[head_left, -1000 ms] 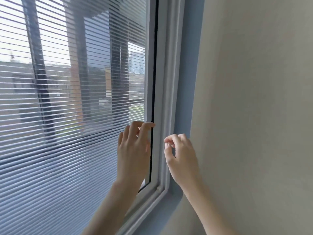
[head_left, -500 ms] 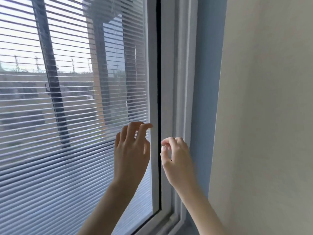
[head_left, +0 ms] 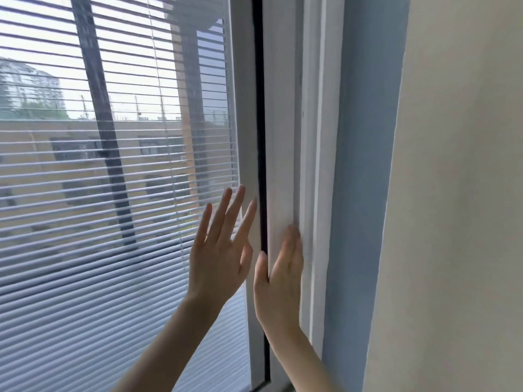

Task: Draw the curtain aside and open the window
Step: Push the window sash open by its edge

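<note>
A window pane with white horizontal blinds (head_left: 113,193) fills the left of the view. Its white sash edge (head_left: 244,137) stands beside a narrow dark gap (head_left: 261,165) and the white fixed frame (head_left: 283,137). My left hand (head_left: 219,250) is open with fingers spread, held flat at the sash edge and the blinds. My right hand (head_left: 280,275) lies flat against the fixed frame, fingers together pointing up, thumb at the dark gap. Neither hand holds anything. No curtain is in view.
A blue-grey window reveal (head_left: 365,165) runs down right of the frame, and a cream wall (head_left: 458,193) fills the right side. Outside, through the slats, are a dark post and buildings.
Both hands have opened from curled fingers to flat palms. The left fingers spread at the sash edge; the right hand moved onto the fixed frame. The view shifted closer and upward.
</note>
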`<act>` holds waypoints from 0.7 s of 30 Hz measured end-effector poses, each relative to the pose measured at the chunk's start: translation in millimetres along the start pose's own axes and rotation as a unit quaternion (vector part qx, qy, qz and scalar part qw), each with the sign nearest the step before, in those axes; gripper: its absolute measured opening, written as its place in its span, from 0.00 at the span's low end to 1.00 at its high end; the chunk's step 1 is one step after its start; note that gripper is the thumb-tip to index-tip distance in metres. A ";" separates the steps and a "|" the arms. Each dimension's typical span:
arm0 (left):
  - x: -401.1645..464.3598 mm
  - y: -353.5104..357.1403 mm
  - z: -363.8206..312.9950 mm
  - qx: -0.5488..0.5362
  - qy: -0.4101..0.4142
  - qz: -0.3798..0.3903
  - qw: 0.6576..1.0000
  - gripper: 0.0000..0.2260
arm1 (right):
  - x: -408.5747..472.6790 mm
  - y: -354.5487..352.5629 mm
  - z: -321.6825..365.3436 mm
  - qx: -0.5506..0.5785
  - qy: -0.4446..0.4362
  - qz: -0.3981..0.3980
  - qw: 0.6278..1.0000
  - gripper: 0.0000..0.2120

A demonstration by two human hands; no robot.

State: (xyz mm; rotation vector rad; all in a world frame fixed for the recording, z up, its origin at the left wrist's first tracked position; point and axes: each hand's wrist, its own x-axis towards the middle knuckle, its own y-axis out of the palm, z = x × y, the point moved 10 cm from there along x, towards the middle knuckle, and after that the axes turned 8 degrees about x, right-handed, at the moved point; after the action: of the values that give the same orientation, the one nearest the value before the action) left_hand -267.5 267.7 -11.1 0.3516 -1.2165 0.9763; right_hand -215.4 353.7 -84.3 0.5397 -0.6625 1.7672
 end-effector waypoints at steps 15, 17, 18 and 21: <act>-10.2 14.2 -5.1 0.180 0.105 -0.001 0.978 0.27 | 10.2 8.0 -5.6 0.124 0.022 -0.053 0.991 0.26; -11.3 14.8 -4.2 0.184 0.107 0.002 0.977 0.28 | 10.4 9.4 -7.9 0.148 0.039 -0.060 0.986 0.31; -11.7 15.2 -3.8 0.181 0.107 0.002 0.978 0.28 | 10.0 9.5 -9.3 0.157 0.047 -0.062 0.985 0.33; -12.0 16.4 -3.1 0.173 0.108 -0.001 0.979 0.28 | 10.7 7.7 -16.3 0.178 0.069 -0.063 0.980 0.33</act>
State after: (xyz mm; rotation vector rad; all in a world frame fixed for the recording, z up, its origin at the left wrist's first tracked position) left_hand -278.6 273.9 -27.2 0.5049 -0.8491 1.1951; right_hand -226.3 370.5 -90.6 0.6776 -0.2081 1.7936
